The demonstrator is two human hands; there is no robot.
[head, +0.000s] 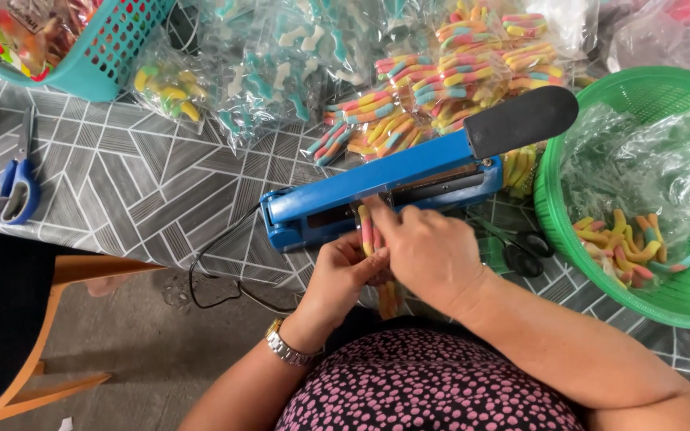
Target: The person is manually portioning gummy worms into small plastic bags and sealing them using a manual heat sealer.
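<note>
Head view: your left hand (343, 275) and right hand (429, 251) are both pinching, with closed fingers, a small clear bag of gummy worms (370, 235). You are holding its top at the near edge of the blue heat sealer (385, 191), left of the green basket (680, 307).

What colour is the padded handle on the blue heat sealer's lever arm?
Black: the padded handle of the blue heat sealer shows clearly in the head view.

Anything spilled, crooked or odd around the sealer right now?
Nothing looks spilled or damaged. Both hands, left hand and right hand, hold a small bag of gummy worms at the blue heat sealer, whose arm is raised. One thing to note: black scissors lie close beside the right wrist, partly under the sealer's end.
</note>
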